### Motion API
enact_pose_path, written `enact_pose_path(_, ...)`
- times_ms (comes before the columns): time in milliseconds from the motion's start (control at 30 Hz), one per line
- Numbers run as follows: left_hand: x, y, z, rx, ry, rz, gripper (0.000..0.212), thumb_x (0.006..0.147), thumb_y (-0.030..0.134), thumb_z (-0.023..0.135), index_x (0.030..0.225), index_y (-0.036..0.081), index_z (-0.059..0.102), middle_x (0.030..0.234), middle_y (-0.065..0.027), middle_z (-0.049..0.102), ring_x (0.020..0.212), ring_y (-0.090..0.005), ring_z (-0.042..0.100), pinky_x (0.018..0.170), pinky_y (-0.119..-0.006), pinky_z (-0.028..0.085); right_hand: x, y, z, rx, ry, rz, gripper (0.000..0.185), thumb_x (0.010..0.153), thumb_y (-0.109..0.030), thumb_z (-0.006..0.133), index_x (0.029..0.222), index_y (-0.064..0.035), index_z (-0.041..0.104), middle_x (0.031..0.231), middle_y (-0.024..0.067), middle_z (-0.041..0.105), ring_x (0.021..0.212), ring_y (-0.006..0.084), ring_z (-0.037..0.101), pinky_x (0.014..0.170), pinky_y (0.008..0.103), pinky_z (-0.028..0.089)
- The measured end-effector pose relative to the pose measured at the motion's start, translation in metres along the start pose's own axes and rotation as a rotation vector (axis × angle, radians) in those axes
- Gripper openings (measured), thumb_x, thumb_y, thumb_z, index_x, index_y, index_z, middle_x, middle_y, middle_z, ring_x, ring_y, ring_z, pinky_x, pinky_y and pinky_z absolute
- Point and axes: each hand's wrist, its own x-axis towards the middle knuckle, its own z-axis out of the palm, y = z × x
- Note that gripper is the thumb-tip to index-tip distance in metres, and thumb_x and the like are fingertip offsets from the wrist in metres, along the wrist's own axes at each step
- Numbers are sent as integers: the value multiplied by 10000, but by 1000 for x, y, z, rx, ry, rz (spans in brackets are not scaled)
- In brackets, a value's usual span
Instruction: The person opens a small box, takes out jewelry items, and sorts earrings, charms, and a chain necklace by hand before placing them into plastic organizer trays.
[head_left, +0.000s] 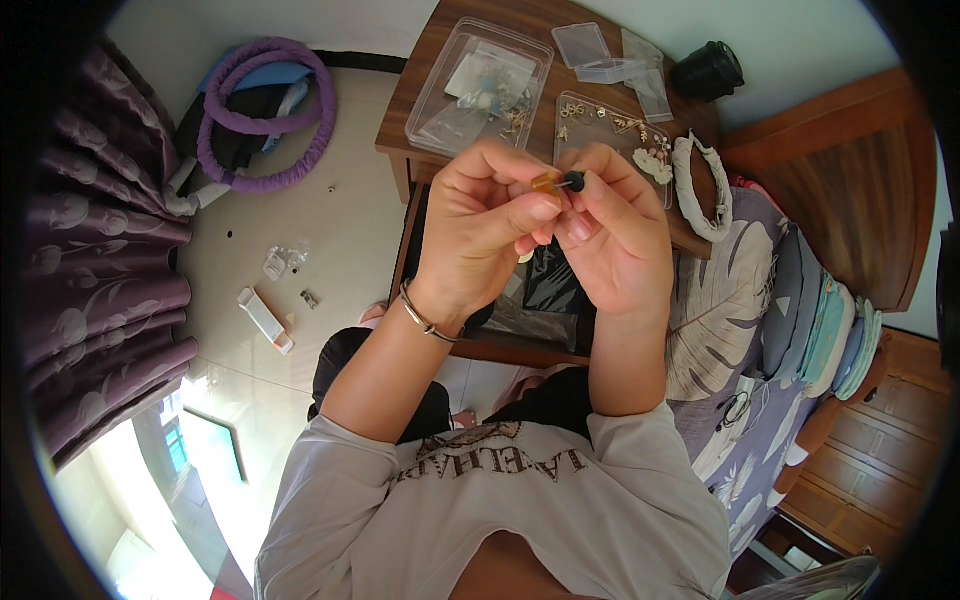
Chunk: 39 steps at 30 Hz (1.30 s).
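Both hands are raised in front of the wooden desk, with their fingertips close together. My left hand (487, 225) pinches a small amber-coloured piece (544, 183) between thumb and index finger. Between the thumb and fingers of my right hand (619, 225) is a small round black piece (574, 181). A thin metal pin or wire runs between the two pieces. Behind the hands, a clear plastic tray (420, 124) holds small bags and gold-coloured parts. A second clear tray (561, 112) holds gold-coloured charms and a pale flower-like piece (652, 165).
On the desk (397, 112) are small clear boxes (581, 46), plastic bags, a black cup-like container (707, 71) and a white fabric-wrapped ring (703, 187). Below the hands, an open drawer (517, 351) holds bags. A bed (712, 322) stands right; a small carton (264, 320) lies on the floor left.
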Motion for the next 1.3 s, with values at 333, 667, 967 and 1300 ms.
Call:
enact_pose_path(333,0,1,1,74,-7,16,167,730,-36,652,857,5,551,742,-91,623,566,-85,551,455,-160,425,0,-4,0,-51,-34,-35,107,854,-66,531,933,6,525,797,60,565,650,68,474,568,189,364)
enact_pose_path(667,-1,2,-1,195,15,62,210,734,-53,639,937,-28,589,793,-114,635,648,-131,605,557,-202,481,-5,-20,12,-704,19,-349,97,790,68,564,883,43,551,817,62,564,736,99,569,628,193,453)
enact_pose_path(967,0,-3,5,134,-18,75,246,794,-69,555,1037,-39,576,906,-146,625,792,-184,625,718,-263,507,-9,-20,20,-895,91,-454,81,787,79,564,858,46,544,802,70,560,721,116,597,643,204,477)
enact_pose_path(1300,0,-5,-4,189,-49,93,228,800,-76,541,1022,-45,583,916,-143,615,798,-181,618,728,-268,511,-10,-15,17,-863,120,-438,66,801,62,561,861,52,536,813,74,552,716,112,592,645,205,484)
